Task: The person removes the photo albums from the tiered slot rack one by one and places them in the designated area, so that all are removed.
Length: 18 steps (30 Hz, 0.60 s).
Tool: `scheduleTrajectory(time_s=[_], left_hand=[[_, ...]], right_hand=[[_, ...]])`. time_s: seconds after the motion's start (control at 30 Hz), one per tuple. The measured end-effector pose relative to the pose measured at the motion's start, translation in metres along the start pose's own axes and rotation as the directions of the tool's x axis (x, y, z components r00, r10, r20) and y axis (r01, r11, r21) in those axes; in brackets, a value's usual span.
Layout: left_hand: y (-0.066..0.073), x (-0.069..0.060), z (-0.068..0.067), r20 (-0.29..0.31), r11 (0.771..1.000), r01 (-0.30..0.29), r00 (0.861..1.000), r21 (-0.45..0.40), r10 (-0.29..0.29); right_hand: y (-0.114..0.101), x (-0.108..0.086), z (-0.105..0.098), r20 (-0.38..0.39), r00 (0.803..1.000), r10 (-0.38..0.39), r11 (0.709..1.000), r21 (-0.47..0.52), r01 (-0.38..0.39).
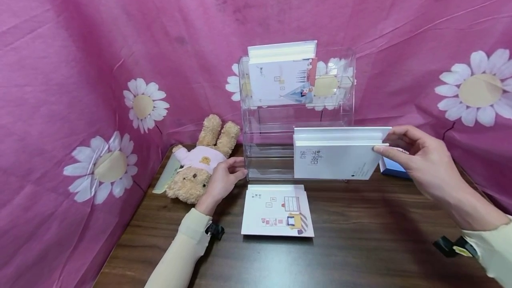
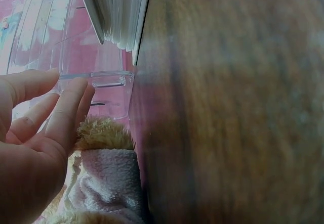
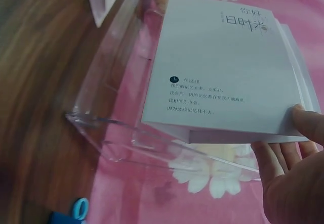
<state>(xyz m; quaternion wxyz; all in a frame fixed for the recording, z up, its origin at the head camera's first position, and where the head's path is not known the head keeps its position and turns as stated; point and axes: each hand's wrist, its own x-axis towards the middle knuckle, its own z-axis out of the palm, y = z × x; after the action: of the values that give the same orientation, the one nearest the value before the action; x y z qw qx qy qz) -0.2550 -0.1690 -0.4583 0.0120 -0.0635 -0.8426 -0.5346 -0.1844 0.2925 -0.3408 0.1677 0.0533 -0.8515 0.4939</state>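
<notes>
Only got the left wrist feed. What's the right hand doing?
Observer: The right hand grips a white book by one end, seen from the head view.
Operator: I get page edges of a book on the table. What's on its cover?
Observer: A drawing with a striped awning.
Operator: Anything to the right of the clear stand?
Observer: A blue object on the table, partly hidden; can't tell what it is.
</notes>
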Motion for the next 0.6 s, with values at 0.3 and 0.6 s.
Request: scheduleTrajectory(time_s=[0.3,0.6], left_hand=[[0.000,0.000,0.000,0.004,1.000,-0.010,1.000,0.012,0.010],[-0.001,0.000,-0.001,0.005,1.000,-0.006,1.000,0.020,0.006]], right_hand=[[0.027,-0.031,-0.013,-0.024,1.000,0.001,0.998,-0.056,-0.002],[0.047,-0.060,-0.022,-0.031,0.999,0.025,0.989,-0.147,-0.029]])
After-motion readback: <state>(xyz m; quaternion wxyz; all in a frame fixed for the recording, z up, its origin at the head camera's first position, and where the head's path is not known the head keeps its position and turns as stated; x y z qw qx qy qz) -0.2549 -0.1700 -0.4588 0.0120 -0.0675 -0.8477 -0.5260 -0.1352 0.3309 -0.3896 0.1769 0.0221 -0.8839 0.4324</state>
